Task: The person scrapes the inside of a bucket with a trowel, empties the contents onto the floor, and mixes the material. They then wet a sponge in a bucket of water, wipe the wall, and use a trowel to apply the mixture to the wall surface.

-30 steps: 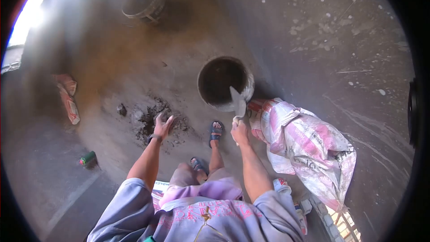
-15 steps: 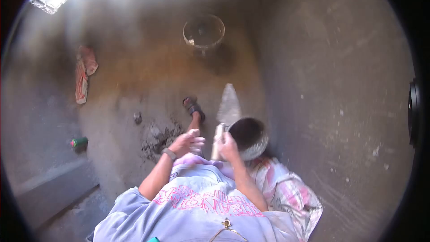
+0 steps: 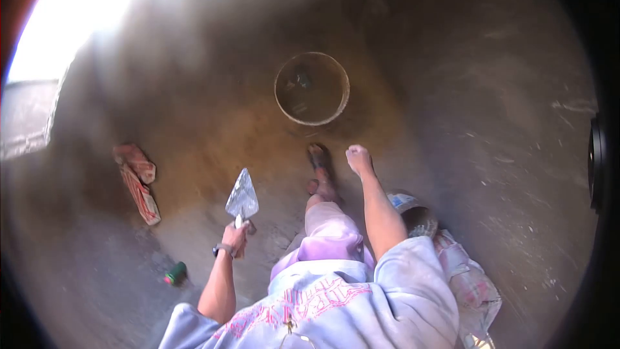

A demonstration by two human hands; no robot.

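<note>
My left hand (image 3: 237,239), with a dark band on its wrist, is closed round the handle of a pointed trowel (image 3: 243,196). The blade points forward, over the floor. Further right, my right hand (image 3: 360,159) is held forward in a loose fist beside my foot, and nothing shows in it. A round tub (image 3: 312,123) stands on the floor ahead of both hands, with a small dark thing inside it. Near my right forearm is a tilted bucket (image 3: 421,221), partly hidden by my sleeve.
A red and white crumpled sack (image 3: 137,184) lies at the left. A small green object (image 3: 175,274) is on the floor at the lower left. Behind the bucket rests a pale, pink-stained sack (image 3: 475,291). A wall (image 3: 516,155) rises at the right.
The trowel, earlier by my right hand at the bucket, is now in my left hand. My hands have moved apart, the right one forward. The view has shifted; the tub appears lower.
</note>
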